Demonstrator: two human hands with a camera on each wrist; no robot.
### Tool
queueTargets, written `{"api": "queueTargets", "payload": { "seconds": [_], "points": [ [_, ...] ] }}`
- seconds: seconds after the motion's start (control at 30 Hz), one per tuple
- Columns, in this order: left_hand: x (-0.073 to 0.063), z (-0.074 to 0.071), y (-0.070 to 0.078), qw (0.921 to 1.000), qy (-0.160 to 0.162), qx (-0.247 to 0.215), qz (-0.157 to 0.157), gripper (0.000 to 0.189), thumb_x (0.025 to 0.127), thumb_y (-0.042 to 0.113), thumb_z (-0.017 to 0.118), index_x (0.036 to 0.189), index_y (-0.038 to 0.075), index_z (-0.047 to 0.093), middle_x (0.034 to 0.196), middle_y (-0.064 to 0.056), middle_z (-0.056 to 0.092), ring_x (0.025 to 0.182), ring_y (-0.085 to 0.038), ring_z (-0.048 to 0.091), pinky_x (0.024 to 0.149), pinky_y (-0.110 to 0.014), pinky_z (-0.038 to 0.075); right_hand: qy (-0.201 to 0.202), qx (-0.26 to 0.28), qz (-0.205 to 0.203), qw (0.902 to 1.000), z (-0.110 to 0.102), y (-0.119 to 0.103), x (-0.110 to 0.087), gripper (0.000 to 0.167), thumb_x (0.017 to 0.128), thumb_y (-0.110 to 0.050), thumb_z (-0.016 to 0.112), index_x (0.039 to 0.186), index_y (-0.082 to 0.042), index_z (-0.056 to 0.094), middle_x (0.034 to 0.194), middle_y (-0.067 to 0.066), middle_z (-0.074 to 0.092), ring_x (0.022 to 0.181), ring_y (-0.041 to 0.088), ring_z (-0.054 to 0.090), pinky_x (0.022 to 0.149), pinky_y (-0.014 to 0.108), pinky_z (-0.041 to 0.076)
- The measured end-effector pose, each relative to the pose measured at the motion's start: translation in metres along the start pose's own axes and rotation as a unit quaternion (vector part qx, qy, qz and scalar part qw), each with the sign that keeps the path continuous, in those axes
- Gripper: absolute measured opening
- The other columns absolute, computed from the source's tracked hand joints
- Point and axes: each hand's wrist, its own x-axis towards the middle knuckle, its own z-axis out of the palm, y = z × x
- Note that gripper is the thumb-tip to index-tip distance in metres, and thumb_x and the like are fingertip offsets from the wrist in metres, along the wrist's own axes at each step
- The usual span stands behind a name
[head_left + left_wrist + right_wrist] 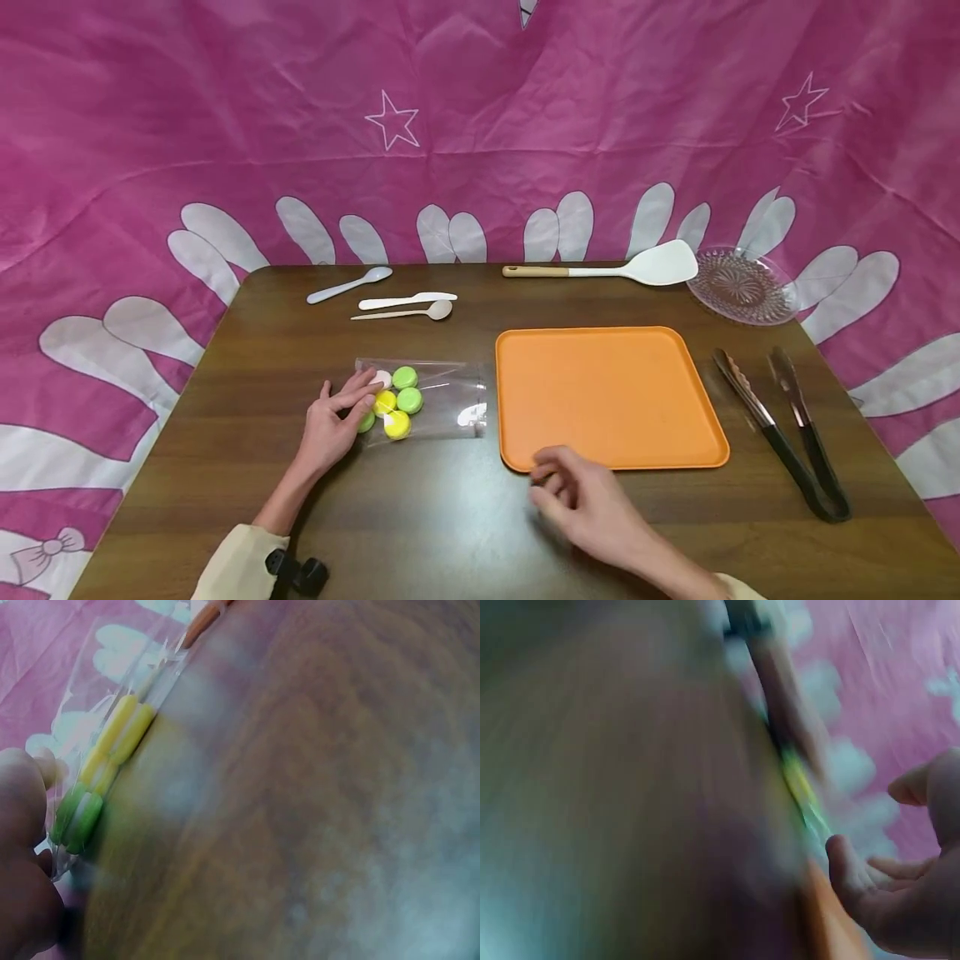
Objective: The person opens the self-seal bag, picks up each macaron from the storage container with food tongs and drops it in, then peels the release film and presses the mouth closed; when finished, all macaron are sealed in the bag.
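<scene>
A clear plastic bag [450,400] of green, yellow and whitish macarons [409,400] lies flat on the table, left of the orange tray [607,400]. My left hand [333,425] rests on the bag's left end, its fingers extended over the whitish macaron and the thumb beside them. In the left wrist view, the fingertips touch the bag next to a green macaron [77,817]. My right hand [585,504] hovers near the tray's front left corner, fingers loosely bent, holding nothing. The right wrist view is blurred, with the thumb and fingers [907,892] apart.
Behind the bag lie a pale spoon [348,285], a white knife [405,301] and a wooden spoon [405,313]. A white spatula [660,263] lies behind the tray. Black-handled tongs [806,467] and a clear plate [742,283] are at the right. A pink cloth [480,100] hangs behind.
</scene>
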Motion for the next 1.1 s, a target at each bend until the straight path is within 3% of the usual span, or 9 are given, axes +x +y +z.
{"api": "queueTargets", "payload": {
  "seconds": [0.07, 0.13, 0.3, 0.5, 0.53, 0.67, 0.77, 0.9, 1.1],
  "points": [
    [0.001, 0.001, 0.000, 1.0000, 0.002, 0.003, -0.001, 0.023, 0.093, -0.003, 0.068, 0.115, -0.002, 0.074, 0.130, -0.022, 0.062, 0.132, -0.045, 0.046, 0.109, -0.072, 0.005, -0.052, 0.113, 0.071, 0.9896, 0.031, -0.007, 0.015, 0.037, 0.095, -0.011, 0.066, 0.125, 0.008, 0.054, 0.111, 0.013, 0.067, 0.081, 0.015, 0.067, 0.070, 0.026, 0.054],
    [0.001, 0.001, 0.000, 0.9999, 0.010, 0.007, 0.001, 0.022, 0.092, -0.003, 0.068, 0.114, -0.002, 0.074, 0.129, -0.022, 0.062, 0.131, -0.045, 0.046, 0.109, -0.072, 0.006, -0.060, 0.200, 0.131, 0.9691, 0.056, -0.011, 0.032, 0.048, 0.096, -0.015, 0.064, 0.132, 0.013, 0.047, 0.120, 0.020, 0.064, 0.089, 0.024, 0.069, 0.078, 0.029, 0.055],
    [0.002, 0.003, 0.004, 0.9996, 0.020, 0.019, 0.001, 0.022, 0.092, -0.004, 0.068, 0.112, -0.003, 0.074, 0.130, -0.023, 0.061, 0.130, -0.046, 0.047, 0.108, -0.074, 0.007, 0.029, 0.323, 0.197, 0.9252, 0.098, -0.019, 0.064, 0.063, 0.091, -0.010, 0.063, 0.138, 0.018, 0.032, 0.118, 0.021, 0.062, 0.095, 0.024, 0.067, 0.088, 0.032, 0.053],
    [-0.006, 0.010, 0.010, 0.9979, 0.050, 0.030, -0.027, 0.022, 0.091, -0.003, 0.069, 0.112, -0.003, 0.074, 0.131, -0.024, 0.060, 0.131, -0.046, 0.047, 0.109, -0.072, 0.008, 0.096, 0.441, 0.230, 0.8622, 0.114, -0.025, 0.075, 0.074, 0.090, -0.004, 0.059, 0.141, 0.025, 0.014, 0.115, 0.020, 0.057, 0.106, 0.028, 0.064, 0.096, 0.035, 0.049],
    [-0.008, 0.011, 0.011, 0.9973, 0.058, 0.033, -0.031, 0.022, 0.091, -0.003, 0.069, 0.112, -0.003, 0.074, 0.131, -0.024, 0.060, 0.130, -0.047, 0.047, 0.109, -0.072, 0.008, 0.100, 0.447, 0.234, 0.8574, 0.115, -0.025, 0.077, 0.073, 0.091, -0.003, 0.059, 0.141, 0.026, 0.014, 0.114, 0.021, 0.057, 0.107, 0.030, 0.064, 0.096, 0.035, 0.049],
    [-0.014, 0.018, 0.018, 0.9950, 0.083, 0.039, -0.040, 0.021, 0.091, -0.003, 0.069, 0.111, -0.003, 0.074, 0.130, -0.024, 0.060, 0.129, -0.047, 0.048, 0.108, -0.073, 0.008, 0.114, 0.437, 0.239, 0.8593, 0.115, -0.026, 0.086, 0.069, 0.093, -0.004, 0.058, 0.139, 0.026, 0.017, 0.114, 0.023, 0.056, 0.109, 0.032, 0.062, 0.095, 0.035, 0.050],
    [-0.018, 0.023, 0.024, 0.9933, 0.098, 0.040, -0.046, 0.021, 0.092, -0.003, 0.068, 0.112, -0.004, 0.074, 0.130, -0.025, 0.060, 0.129, -0.047, 0.048, 0.108, -0.074, 0.005, 0.123, 0.422, 0.243, 0.8648, 0.113, -0.026, 0.094, 0.053, 0.094, -0.003, 0.057, 0.132, 0.025, 0.031, 0.108, 0.022, 0.059, 0.102, 0.028, 0.064, 0.093, 0.035, 0.051],
    [-0.024, 0.029, 0.031, 0.9898, 0.120, 0.046, -0.061, 0.020, 0.092, -0.003, 0.068, 0.112, -0.004, 0.074, 0.129, -0.025, 0.060, 0.129, -0.047, 0.048, 0.108, -0.074, 0.002, 0.139, 0.417, 0.258, 0.8602, 0.114, -0.023, 0.102, 0.035, 0.094, -0.003, 0.057, 0.119, 0.018, 0.043, 0.100, 0.021, 0.061, 0.090, 0.025, 0.068, 0.087, 0.036, 0.055],
    [-0.031, 0.032, 0.034, 0.9848, 0.148, 0.058, -0.069, 0.020, 0.091, -0.004, 0.069, 0.110, -0.004, 0.075, 0.128, -0.024, 0.061, 0.128, -0.048, 0.049, 0.108, -0.073, 0.003, 0.159, 0.420, 0.267, 0.8524, 0.122, -0.016, 0.112, 0.046, 0.097, -0.008, 0.061, 0.124, 0.018, 0.033, 0.096, 0.023, 0.063, 0.087, 0.038, 0.072, 0.074, 0.042, 0.058]
  ]
}}
